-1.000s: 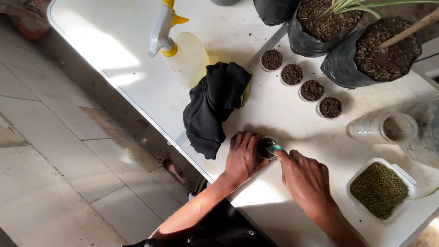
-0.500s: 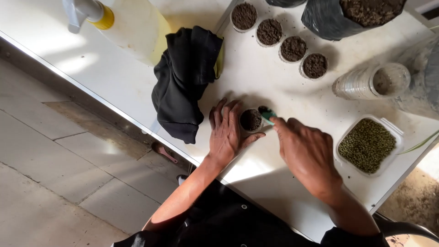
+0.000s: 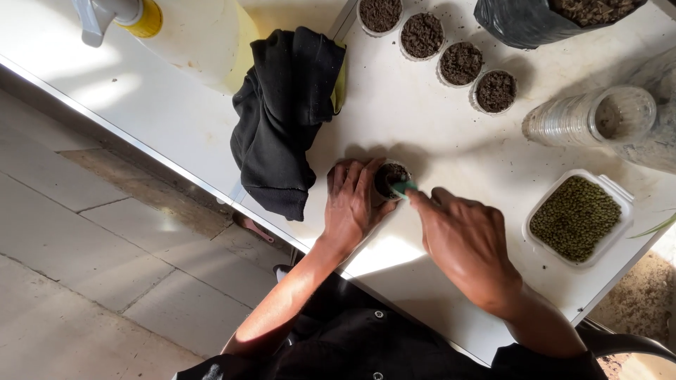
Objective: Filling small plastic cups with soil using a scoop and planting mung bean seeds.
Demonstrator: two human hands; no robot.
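A small round pot filled with dark soil (image 3: 389, 179) stands on the white table (image 3: 429, 134). My left hand (image 3: 352, 204) lies flat beside it, fingers wrapped against its left side. My right hand (image 3: 461, 239) pinches a small green tool (image 3: 405, 187) whose tip rests on the pot's near rim. Several more small soil-filled pots (image 3: 459, 63) stand in a row at the back. A clear plastic tub of small green beans (image 3: 579, 218) sits to the right of my right hand.
A crumpled black cloth (image 3: 282, 119) lies left of the pot. A white spray bottle with a yellow collar (image 3: 183, 35) lies at the back left. A clear jar on its side (image 3: 591, 116) and a black soil bag (image 3: 542, 21) are back right. Tiled floor lies below the table edge.
The view has shifted closer and downward. My left hand still steadies the pot. My right hand has brought the green tool from beside the pot onto its rim.
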